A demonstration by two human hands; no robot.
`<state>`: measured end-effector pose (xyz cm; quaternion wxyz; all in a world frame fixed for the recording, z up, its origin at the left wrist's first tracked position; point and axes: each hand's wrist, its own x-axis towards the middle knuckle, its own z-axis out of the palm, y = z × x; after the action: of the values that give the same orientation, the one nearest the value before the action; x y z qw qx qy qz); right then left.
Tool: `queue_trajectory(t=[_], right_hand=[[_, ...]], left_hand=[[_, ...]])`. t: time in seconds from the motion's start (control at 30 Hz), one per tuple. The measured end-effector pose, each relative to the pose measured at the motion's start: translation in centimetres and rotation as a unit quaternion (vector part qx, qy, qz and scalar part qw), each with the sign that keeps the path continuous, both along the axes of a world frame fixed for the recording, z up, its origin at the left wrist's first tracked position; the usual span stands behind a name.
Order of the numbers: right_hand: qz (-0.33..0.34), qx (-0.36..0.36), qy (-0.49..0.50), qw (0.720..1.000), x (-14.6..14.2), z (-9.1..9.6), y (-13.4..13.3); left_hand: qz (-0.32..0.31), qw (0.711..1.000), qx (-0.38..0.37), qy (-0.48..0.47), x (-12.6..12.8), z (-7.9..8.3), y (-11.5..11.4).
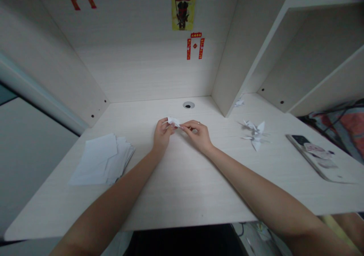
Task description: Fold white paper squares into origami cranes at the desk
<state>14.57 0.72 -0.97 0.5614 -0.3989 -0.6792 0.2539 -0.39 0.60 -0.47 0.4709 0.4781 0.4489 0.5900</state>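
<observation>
**Pinching a folded white paper (173, 121) between both hands, mid-desk**

Pinching it right now at the centre of the desk (182, 195), toward the back wall, and both hands are together on it! The left hand (162, 134) and the right hand (197, 135) are clamped on that one small piece, fingertips meeting at its middle. Its long axis runs nearly side to side, tilted slightly down, with the narrow end pointing toward the right hand. A ring (198, 123) sits on the right hand.

Counting the desk now: one stack of white paper sheets (101, 159) on the left, its sheets fanned and overlapping, well apart from the left hand. Two origami cranes (254, 135) lie together on the right, well apart from the right hand. One scrap of white paper (239, 102) sits at the foot of the shelf partition (231, 74), and one phone (313, 157) in a picture case lies along the right edge, angled across it.

Room to work: the forearms cross the near edge, and a wide stretch of desk runs between them. A round cable grommet (188, 105) sits close to the back wall, just beyond the hands.
</observation>
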Motion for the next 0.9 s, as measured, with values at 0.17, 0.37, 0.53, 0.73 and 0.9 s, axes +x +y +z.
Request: queue_trajectory(t=[0.17, 0.37, 0.53, 0.73, 0.9], right_hand=[[0.004, 0.009, -0.037, 0.999, -0.1, -0.1, -0.1], [-0.033, 0.025, -0.075, 0.996, 0.1, 0.3, -0.3], [-0.032, 0.062, -0.083, 0.994, 0.1, 0.7, -0.6], [-0.027, 0.066, -0.095, 0.993, 0.0, 0.9, -0.8], [-0.016, 0.064, -0.104, 0.992, 0.1, 0.8, -0.7]], left_hand=[[-0.023, 1.000, 0.006, 0.003, -0.1, 0.1, -0.2], [-0.018, 1.000, 0.004, 0.018, -0.1, 0.2, -0.2], [-0.013, 1.000, -0.005, 0.014, 0.0, 0.6, -0.4], [-0.009, 1.000, 0.004, -0.007, 0.1, 0.5, -0.3], [-0.020, 1.000, 0.015, -0.011, 0.0, 0.3, -0.3]])
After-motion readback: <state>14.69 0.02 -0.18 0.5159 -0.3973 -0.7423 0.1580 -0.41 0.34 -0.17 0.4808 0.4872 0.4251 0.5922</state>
